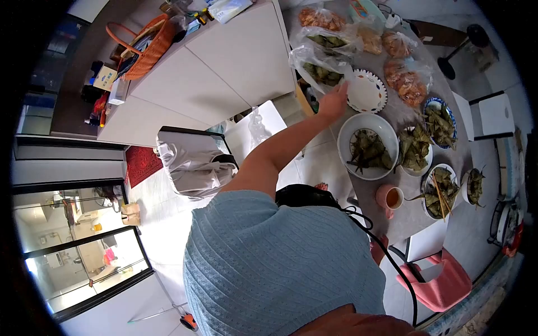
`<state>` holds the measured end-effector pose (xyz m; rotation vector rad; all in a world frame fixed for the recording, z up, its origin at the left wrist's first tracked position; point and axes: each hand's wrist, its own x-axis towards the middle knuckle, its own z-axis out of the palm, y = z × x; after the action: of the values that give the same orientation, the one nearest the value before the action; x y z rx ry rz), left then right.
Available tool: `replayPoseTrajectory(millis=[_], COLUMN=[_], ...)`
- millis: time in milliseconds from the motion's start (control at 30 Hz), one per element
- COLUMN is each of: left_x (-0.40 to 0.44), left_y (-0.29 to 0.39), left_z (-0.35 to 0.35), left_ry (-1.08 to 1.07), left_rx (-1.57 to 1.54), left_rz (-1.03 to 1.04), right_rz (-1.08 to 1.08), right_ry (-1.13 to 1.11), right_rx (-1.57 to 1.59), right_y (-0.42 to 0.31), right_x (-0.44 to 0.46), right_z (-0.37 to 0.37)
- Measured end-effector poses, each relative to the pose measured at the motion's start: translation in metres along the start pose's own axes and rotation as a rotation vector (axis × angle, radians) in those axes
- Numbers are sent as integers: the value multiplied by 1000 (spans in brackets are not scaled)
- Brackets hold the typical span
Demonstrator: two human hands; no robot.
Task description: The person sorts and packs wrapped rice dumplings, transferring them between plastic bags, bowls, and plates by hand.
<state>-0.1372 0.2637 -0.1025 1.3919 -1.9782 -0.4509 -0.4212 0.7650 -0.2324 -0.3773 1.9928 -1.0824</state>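
Observation:
My left hand (335, 102) reaches out over the table's near left side, its fingers closed at the edge of a clear plastic bag (320, 73) of green leaf-wrapped bundles. Right beside the hand lies a white plate (367, 92) with a patterned rim, holding nothing. Below it stands a large white bowl (388, 130) with leaf-wrapped bundles (370, 151) inside. My right hand does not show; bare skin appears at the bottom edge.
More bowls of wrapped bundles (414, 148), chopsticks (439, 193), a pink cup (389, 197) and bags of orange-brown food (406, 84) are on the table (364, 187). A pink-draped chair (443, 283) and a black cable (413, 291) are near its lower edge.

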Motion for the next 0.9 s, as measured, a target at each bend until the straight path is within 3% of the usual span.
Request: replayPoseTrajectory(millis=[33, 100, 233, 300, 433, 467, 533, 633, 667, 767, 833, 900], left_x=[1, 1, -8, -19, -68, -90, -144, -233, -267, -332, -383, -399], left_y=[1, 1, 17, 9, -28, -38, -76, -121, -147, -155, -190, -189], left_z=[1, 1, -29, -39, -63, -69, -71, -79, -77, -97, -92, -104], left_ry=[2, -24, -39, 204, 247, 243, 204, 30, -25, -213, -217, -290], left_rx=[1, -90, -28, -31, -92, -48, 66, 2, 153, 181, 286, 291], left_rz=[-2, -57, -125, -40, -163, -212, -264, -551, -520, -860, -786, -849], right_rz=[-1, -298, -174, -10, -103, -90, -69, -44, -80, -143, -55, -33], right_ry=[-2, -23, -22, -88, -120, -108, -108, -186, -151, -147, -129, -158], right_rx=[-1, -271, -302, -76, -266, -172, -78, -150, -138, -175, -131, -157], right_y=[-1, -4, -28, -11, -22, -15, -9, -6, -4, -3, -3, 3], right_x=[-2, -8, -23, -16, -17, -15, -12, -10, -14, -23, -30, -29], right_z=[0, 1, 4, -4, -8, -7, -11, -15, -15, -12, -9, -11])
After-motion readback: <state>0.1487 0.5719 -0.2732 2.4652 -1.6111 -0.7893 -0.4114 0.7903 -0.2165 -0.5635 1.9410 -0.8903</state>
